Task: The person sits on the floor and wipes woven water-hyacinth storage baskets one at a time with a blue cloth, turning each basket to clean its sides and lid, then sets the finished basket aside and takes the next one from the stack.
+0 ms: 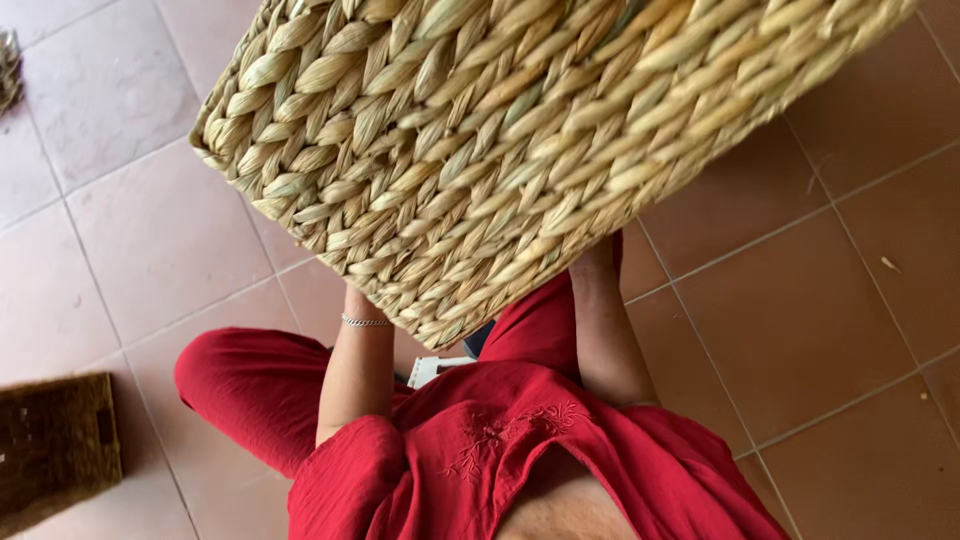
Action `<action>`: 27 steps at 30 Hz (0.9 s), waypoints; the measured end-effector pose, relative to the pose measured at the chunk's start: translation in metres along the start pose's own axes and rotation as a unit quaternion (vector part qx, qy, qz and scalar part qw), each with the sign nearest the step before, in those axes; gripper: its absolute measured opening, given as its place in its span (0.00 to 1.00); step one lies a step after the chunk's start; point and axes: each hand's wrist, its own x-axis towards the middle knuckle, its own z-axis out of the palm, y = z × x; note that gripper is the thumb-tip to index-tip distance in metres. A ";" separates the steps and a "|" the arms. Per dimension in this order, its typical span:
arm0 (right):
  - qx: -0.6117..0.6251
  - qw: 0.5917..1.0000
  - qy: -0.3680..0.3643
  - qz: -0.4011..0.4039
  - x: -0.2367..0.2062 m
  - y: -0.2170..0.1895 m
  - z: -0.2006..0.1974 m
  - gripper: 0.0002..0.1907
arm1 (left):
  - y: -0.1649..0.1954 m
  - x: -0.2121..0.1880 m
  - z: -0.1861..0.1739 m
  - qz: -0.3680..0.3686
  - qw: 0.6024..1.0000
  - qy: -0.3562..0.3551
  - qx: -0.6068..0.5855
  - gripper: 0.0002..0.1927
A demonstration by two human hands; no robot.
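Note:
A large basket (520, 130) woven from pale straw-coloured fibre fills the upper half of the view, tilted and lifted off the tiled floor. Both my arms reach up to its lower edge. My left hand (357, 300) wears a thin silver bracelet on the wrist, and its fingers are hidden behind the weave. My right hand (597, 262) presses against the basket's lower edge, with its fingers hidden too. I am seated on the floor in red clothes (470, 440), one knee bent out to the left.
A small dark brown woven basket (55, 450) stands on the floor at the lower left. A bit of woven material (8, 65) shows at the top left edge. A white object (436, 368) lies between my legs. Reddish tiles (800, 330) spread to the right.

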 end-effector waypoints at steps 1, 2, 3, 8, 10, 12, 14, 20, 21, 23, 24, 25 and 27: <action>0.001 1.000 0.003 0.016 -0.003 0.016 -0.004 0.34 | 0.008 -0.011 -0.014 0.006 1.000 0.015 0.003 0.39; 0.001 0.999 0.007 0.037 -0.008 0.031 -0.004 0.34 | 0.018 -0.026 -0.026 0.014 0.999 0.029 0.006 0.39; 0.002 0.998 0.010 0.059 -0.012 0.048 -0.007 0.33 | 0.026 -0.040 -0.038 0.023 0.999 0.046 0.008 0.38; -0.028 0.982 0.018 0.186 -0.047 0.123 -0.012 0.29 | 0.080 -0.096 -0.084 0.085 0.987 0.138 0.010 0.36; -0.082 0.968 -0.009 0.235 -0.057 0.143 -0.013 0.28 | 0.098 -0.111 -0.093 0.126 0.977 0.172 0.003 0.35; -0.146 0.951 -0.044 0.268 -0.061 0.160 -0.010 0.27 | 0.110 -0.119 -0.098 0.165 0.966 0.200 -0.007 0.34; -0.101 0.945 -0.025 0.310 -0.061 0.176 -0.009 0.25 | 0.118 -0.116 -0.102 0.195 0.956 0.218 -0.014 0.33; 0.094 0.889 0.172 0.414 -0.050 0.209 0.004 0.21 | 0.119 -0.055 -0.116 0.158 0.935 0.299 0.110 0.35; 0.030 0.898 0.163 0.408 -0.047 0.211 0.005 0.22 | 0.118 -0.044 -0.120 0.143 0.928 0.311 0.149 0.36; -0.126 0.909 0.168 0.359 -0.038 0.206 0.013 0.23 | 0.117 -0.023 -0.127 0.113 0.910 0.329 0.226 0.40; -0.218 0.906 0.183 0.312 -0.033 0.200 0.020 0.23 | 0.120 -0.017 -0.129 0.124 0.913 0.322 0.216 0.39; -0.307 0.893 0.195 0.263 -0.026 0.193 0.027 0.23 | 0.121 -0.011 -0.132 0.133 0.917 0.316 0.206 0.38; -0.472 0.864 0.124 0.124 -0.010 0.174 0.048 0.24 | 0.124 -0.003 -0.131 0.123 0.931 0.306 0.154 0.36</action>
